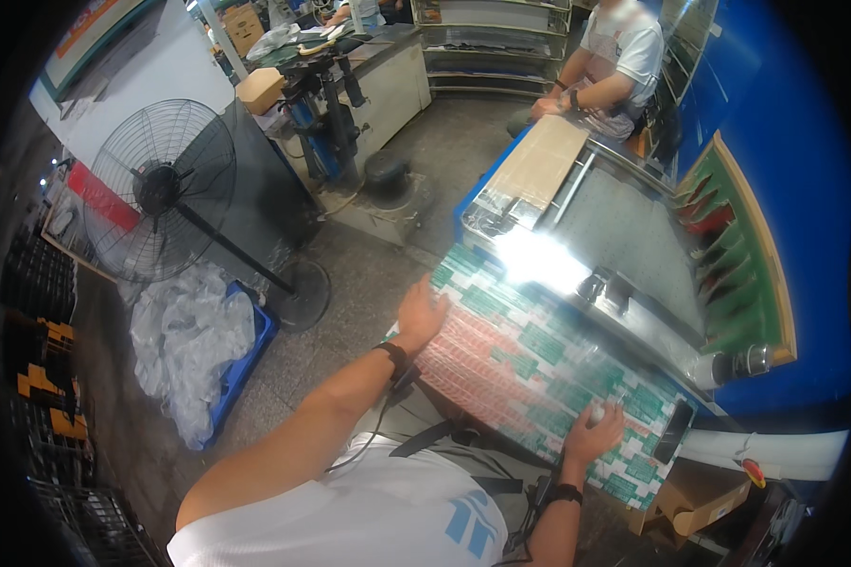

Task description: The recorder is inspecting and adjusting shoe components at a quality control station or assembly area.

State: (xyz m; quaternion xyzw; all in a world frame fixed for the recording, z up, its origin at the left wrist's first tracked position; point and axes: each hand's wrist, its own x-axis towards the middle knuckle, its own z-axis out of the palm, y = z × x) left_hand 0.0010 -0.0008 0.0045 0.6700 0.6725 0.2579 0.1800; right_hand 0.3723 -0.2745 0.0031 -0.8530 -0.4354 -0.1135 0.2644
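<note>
In front of me is a tabletop (520,364) covered in a green, red and white printed pattern under a shiny clear layer. My left hand (420,314) lies on its left edge, fingers loosely spread, holding nothing that I can see. Farther right, my right hand (594,433) rests near the front edge with its fingers curled. A small pale thing (597,414) shows at those fingers, too small to name. A dark flat rectangular object (673,431) lies at the tabletop's right end.
A machine with a grey belt (624,246) adjoins the tabletop's far side, with a cardboard sheet (546,161) on it. A co-worker (619,66) sits beyond. To the left are a standing fan (161,189) and a blue tray (246,364) of clear plastic. An opened carton (695,501) is below right.
</note>
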